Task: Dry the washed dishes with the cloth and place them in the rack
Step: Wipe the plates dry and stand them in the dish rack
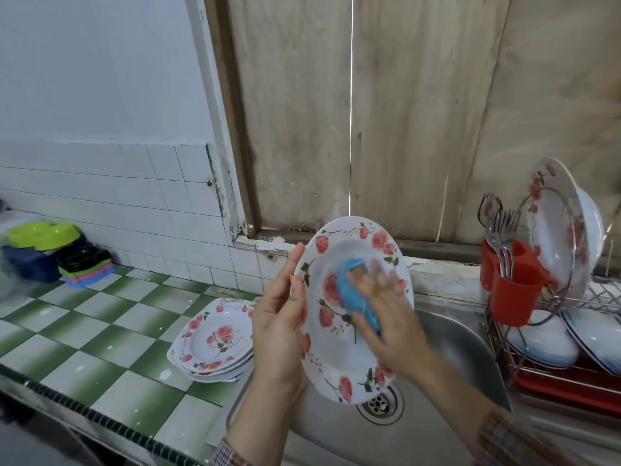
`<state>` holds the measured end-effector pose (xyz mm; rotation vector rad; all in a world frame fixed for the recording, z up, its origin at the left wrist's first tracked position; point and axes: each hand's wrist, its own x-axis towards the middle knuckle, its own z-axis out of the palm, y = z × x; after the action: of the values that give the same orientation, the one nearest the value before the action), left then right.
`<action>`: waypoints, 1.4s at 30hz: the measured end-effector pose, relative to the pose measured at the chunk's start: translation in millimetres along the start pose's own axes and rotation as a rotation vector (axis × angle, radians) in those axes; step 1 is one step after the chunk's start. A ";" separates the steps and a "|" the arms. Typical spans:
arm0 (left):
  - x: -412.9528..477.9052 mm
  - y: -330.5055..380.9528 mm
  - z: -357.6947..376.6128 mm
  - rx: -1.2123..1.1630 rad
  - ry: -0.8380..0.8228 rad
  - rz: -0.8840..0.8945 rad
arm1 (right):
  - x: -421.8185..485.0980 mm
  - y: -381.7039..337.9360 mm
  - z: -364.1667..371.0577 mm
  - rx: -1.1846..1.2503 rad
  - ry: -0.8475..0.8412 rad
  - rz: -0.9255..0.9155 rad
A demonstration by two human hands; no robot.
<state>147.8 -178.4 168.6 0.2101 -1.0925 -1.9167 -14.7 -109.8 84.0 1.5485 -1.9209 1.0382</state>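
Observation:
A white plate with red roses (339, 358) stands tilted on edge above the steel sink (447, 344). My left hand (279, 327) grips its left rim, thumb on the front. My right hand (386, 311) presses a blue cloth (353, 290) flat against the plate's face; the fingers are blurred with motion. A stack of similar rose plates (215, 338) lies on the green-and-white tiled counter left of the sink. The wire dish rack (551, 317) stands at the right, with a rose plate (557, 230) upright in it.
A red cutlery holder (510, 290) with forks hangs on the rack's left side. White bowls (544, 344) lie in the rack's lower tier. Green and blue plastic containers (43, 250) sit at the counter's far left. A wooden board wall rises behind the sink.

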 end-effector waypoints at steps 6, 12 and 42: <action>-5.9 -9.9 11.1 0.144 -0.145 0.019 | 38.8 -9.2 3.9 0.237 0.457 0.341; 18.4 -10.4 -8.9 0.074 -0.083 -0.052 | 31.9 -68.4 28.1 0.540 0.097 0.069; 15.9 -4.8 -17.7 0.252 -0.019 0.086 | 53.1 -45.5 9.3 0.411 0.143 0.305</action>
<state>144.8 -200.3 158.5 0.2801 -1.3345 -1.7064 16.2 -153.3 130.1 1.3536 -1.9671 1.7156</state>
